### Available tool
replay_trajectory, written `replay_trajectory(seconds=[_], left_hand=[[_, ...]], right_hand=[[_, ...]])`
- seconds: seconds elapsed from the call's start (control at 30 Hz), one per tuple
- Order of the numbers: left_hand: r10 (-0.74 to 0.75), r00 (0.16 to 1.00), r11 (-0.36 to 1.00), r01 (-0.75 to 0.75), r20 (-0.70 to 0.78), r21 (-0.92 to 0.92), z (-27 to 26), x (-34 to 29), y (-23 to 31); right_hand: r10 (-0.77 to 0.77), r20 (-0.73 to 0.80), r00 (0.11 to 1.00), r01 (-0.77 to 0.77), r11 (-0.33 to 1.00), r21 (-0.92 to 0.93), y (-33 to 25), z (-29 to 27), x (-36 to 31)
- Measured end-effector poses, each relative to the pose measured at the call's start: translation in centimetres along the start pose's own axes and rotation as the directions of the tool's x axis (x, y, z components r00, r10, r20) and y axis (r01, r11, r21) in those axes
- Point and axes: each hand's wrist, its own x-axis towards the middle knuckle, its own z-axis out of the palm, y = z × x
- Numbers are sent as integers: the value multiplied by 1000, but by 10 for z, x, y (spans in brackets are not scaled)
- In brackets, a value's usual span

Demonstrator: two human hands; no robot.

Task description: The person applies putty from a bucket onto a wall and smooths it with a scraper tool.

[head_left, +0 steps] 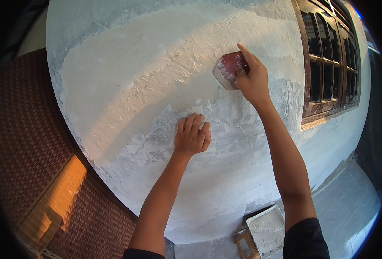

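Observation:
My right hand (253, 82) grips a dark red putty scraper (230, 69) smeared with white paste, its flat blade against the wall (113, 82). The index finger stretches along the scraper's upper edge. Lower and to the left, my left hand (192, 135) is at the wall with its fingers curled in. Nothing sticks out of it, though its palm is hidden. Rough, ridged white putty (178, 60) forms a band across the upper wall. Below it the surface is smoother, with patchy grey and white around my left hand.
A brown-framed window (329, 64) is set in the wall at the right. On the tiled floor (346, 203) stands a tray of white putty (266, 231), beside a brownish container (246, 244). Woven brown panels (31, 129) line the left side.

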Motion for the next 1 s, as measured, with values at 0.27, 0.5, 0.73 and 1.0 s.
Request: replay_trajectory(seconds=[0.27, 0.5, 0.73, 1.0], left_hand=[[-17, 1000, 1000, 18, 19, -3, -1, 0, -1], [-5, 1000, 1000, 5, 7, 18, -2, -2, -1], [-11, 1000, 1000, 11, -25, 13, 1, 0, 2], [-18, 1000, 1000, 18, -2, 11, 1, 0, 2]], right_hand=[[-105, 142, 984, 110, 994, -29, -9, 25, -18], [-105, 158, 982, 101, 994, 35, -18, 9, -21], [-45, -61, 997, 44, 999, -16, 2, -2, -6], [-68, -31, 997, 66, 995, -81, 4, 9, -8]])
